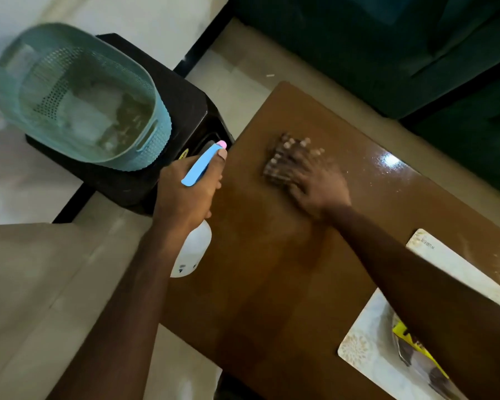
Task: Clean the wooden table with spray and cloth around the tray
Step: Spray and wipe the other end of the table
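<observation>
My left hand (185,192) grips a spray bottle (194,249) at the wooden table's left edge. The bottle has a white body, a blue trigger and a pink nozzle pointing away from me. My right hand (315,180) lies blurred on the wooden table (272,284) near its far end, fingers spread, pressing a dark brown cloth (273,168) that shows only at my fingertips. Fine droplets glisten on the wood to the right of that hand. The pale patterned tray (364,339) sits at the lower right, partly hidden by my right forearm.
A yellow and dark packet (413,342) lies in the tray. A teal perforated basket (145,116) stands on a black stool (185,105) just left of the table. A dark green sofa (387,53) runs behind the table. Pale floor tiles surround it.
</observation>
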